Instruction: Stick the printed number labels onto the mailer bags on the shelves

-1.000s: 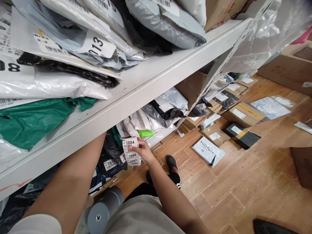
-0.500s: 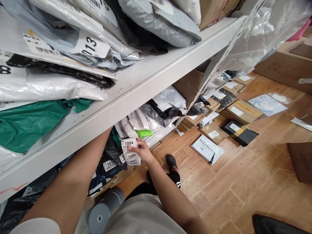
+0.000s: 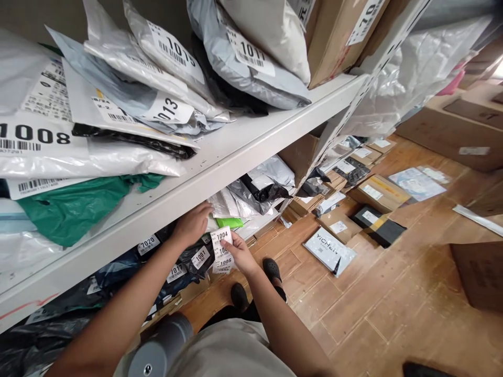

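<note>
My right hand (image 3: 239, 255) pinches a strip of white number labels (image 3: 222, 250); the top one reads 1004. My left hand (image 3: 192, 224) reaches under the white shelf board (image 3: 220, 167) and rests, fingers curled, on the parcels of the lower shelf, next to a black bag labelled 1001 (image 3: 200, 257). Its fingertips are partly hidden behind the label strip and a white bag. A bright green packet (image 3: 228, 222) lies just right of that hand.
The upper shelf holds grey, white and green mailer bags (image 3: 118, 120) with numbers such as 1008, 1013 and 1011. Cardboard boxes (image 3: 379, 191) and a white YICHEN mailer (image 3: 329, 250) lie on the wooden floor. A grey cylinder (image 3: 157, 351) sits near my lap. My shoes (image 3: 271, 268) stand below.
My left hand has drawn back from deep under the shelf and now shows at its front edge. The view tilted up. The right hand keeps the label strip.
</note>
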